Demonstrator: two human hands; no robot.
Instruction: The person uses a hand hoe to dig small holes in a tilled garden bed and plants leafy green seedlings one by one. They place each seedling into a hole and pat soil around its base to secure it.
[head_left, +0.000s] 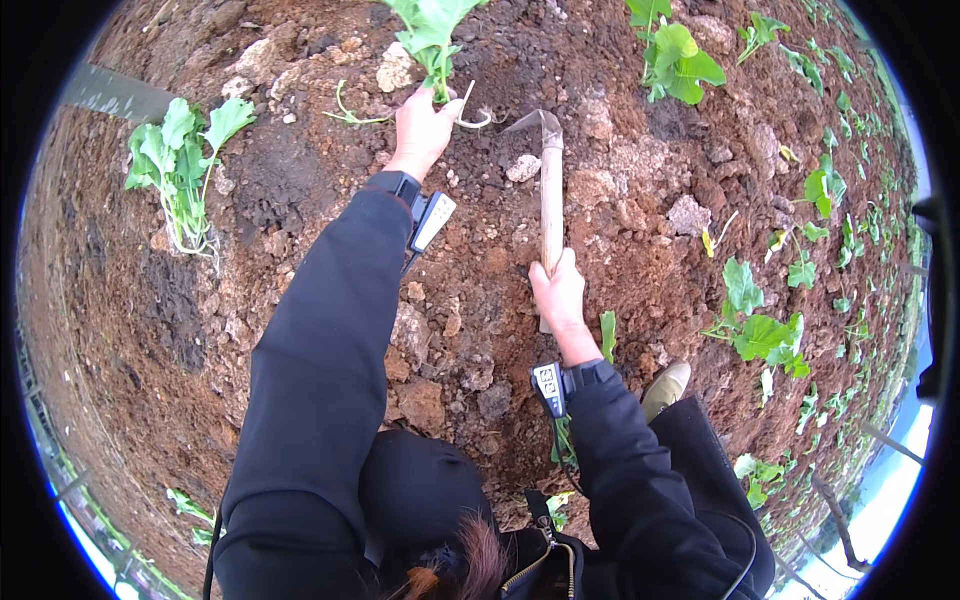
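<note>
My left hand (420, 131) grips the lower stems of a leafy green seedling (436, 34) at the top of the view. Its broad leaves run up out of the picture. A pale bent stem (474, 122) lies on the soil just right of my fingers, and a thin green stalk (352, 117) lies to their left. My right hand (559, 294) is closed around the wooden handle of a short hand hoe (552, 199). The hoe's metal blade (534, 120) points left, its edge at dark loosened soil near the seedling's base. The blade's tip is hard to make out.
A bunch of loose seedlings (180, 169) lies on the soil at left, near a grey strip (116, 94). Planted seedlings (679, 64) stand at upper right and more (761, 330) at right. Stones and clods (688, 215) are scattered about. My shoe (666, 386) rests at lower right.
</note>
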